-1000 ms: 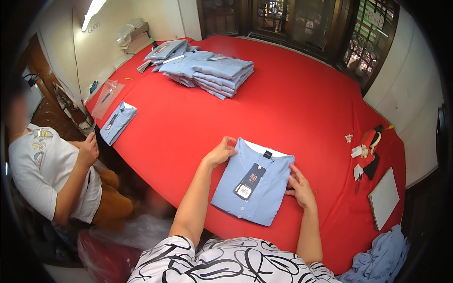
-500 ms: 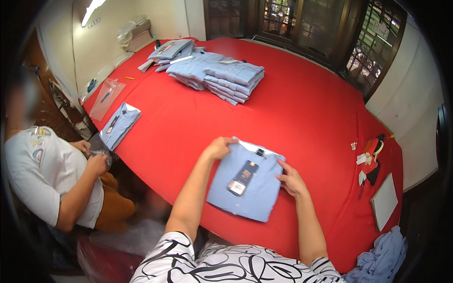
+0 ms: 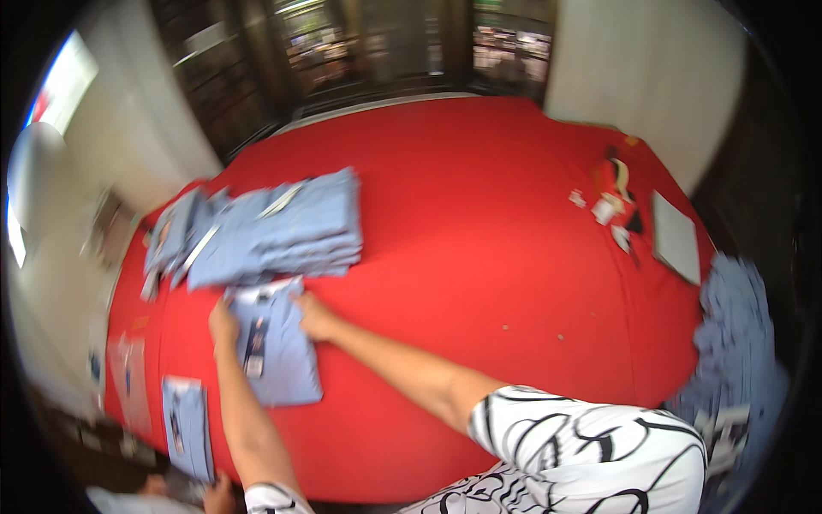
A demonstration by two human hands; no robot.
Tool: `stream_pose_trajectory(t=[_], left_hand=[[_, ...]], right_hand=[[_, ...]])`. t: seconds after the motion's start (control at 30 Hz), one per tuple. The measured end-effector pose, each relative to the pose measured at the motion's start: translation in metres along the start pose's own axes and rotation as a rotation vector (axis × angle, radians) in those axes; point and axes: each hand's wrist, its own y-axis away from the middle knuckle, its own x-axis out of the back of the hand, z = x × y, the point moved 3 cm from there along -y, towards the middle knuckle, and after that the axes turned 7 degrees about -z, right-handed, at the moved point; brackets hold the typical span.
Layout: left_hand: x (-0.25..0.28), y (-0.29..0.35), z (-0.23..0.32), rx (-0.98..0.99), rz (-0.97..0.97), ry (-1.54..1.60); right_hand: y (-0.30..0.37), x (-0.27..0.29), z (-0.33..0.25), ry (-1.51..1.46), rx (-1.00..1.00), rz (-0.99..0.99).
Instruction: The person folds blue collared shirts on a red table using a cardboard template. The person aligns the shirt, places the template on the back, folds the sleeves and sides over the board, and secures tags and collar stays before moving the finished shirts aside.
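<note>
The folded blue shirt (image 3: 272,349), soft cloth with a dark tag, has moved far left across the red table (image 3: 479,223), now just below the stack (image 3: 282,227). Left hand (image 3: 224,327) and right hand (image 3: 315,315) press its top corners, fingers together, flat.

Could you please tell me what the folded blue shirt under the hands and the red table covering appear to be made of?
The folded shirt looks like light woven cloth, perhaps cotton: matte, soft folded edges, with a card tag on its front. The red covering seems a matte fabric, smooth and draped over the table edge; motion blur hides any weave.
</note>
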Motion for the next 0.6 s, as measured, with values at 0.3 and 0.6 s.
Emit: stream_pose_trajectory(t=[0.3,0.6], left_hand=[[-0.019,0.005,-0.032,0.285,0.060,0.154],[0.192,0.204,0.439,-0.982,0.040,0.898]], right_hand=[[0.116,0.036,-0.003,0.135,0.038,0.090],[0.459,0.174,0.069,0.976,-0.567,0.475]])
